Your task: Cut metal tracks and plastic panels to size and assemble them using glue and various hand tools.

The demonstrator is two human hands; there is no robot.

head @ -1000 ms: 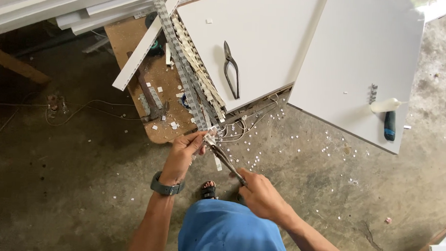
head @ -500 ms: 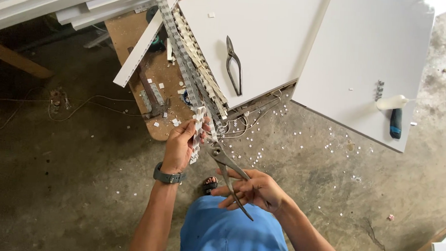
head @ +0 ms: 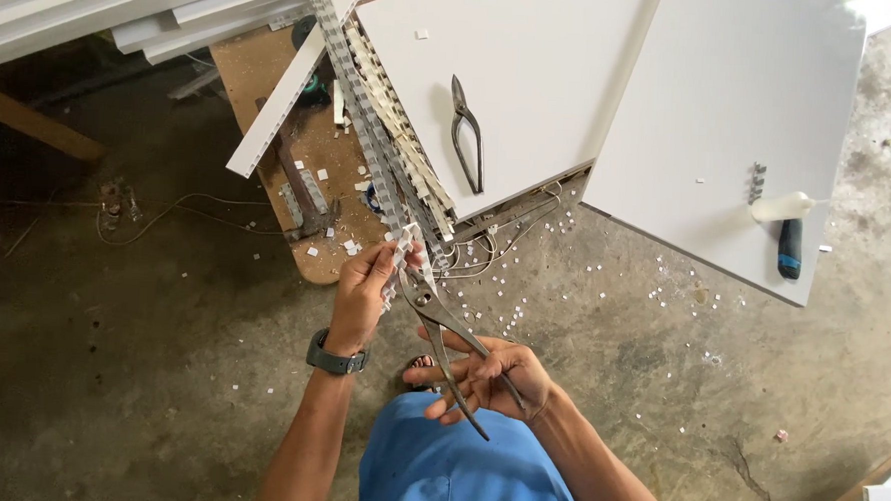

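Observation:
My left hand (head: 366,289), with a dark watch on its wrist, grips the near end of a long white slotted plastic duct (head: 363,127) that runs up to the top of the view. My right hand (head: 490,375) holds the handles of metal pliers (head: 440,325), with the handles spread apart. The pliers' jaws sit at the duct's end, right beside my left fingers. More slotted duct strips (head: 405,139) lie alongside, resting against the edge of a white panel (head: 514,63).
A second pair of pliers (head: 468,131) lies on the white panel. Another white panel (head: 731,123) at right carries a screwdriver with a dark handle (head: 789,247). A wooden board (head: 299,164) holds offcuts. Small white plastic bits (head: 565,276) and wires (head: 167,213) litter the concrete floor.
My right hand has risen and the pliers' jaws have moved up to the duct's end. My left hand has shifted slightly down along the duct.

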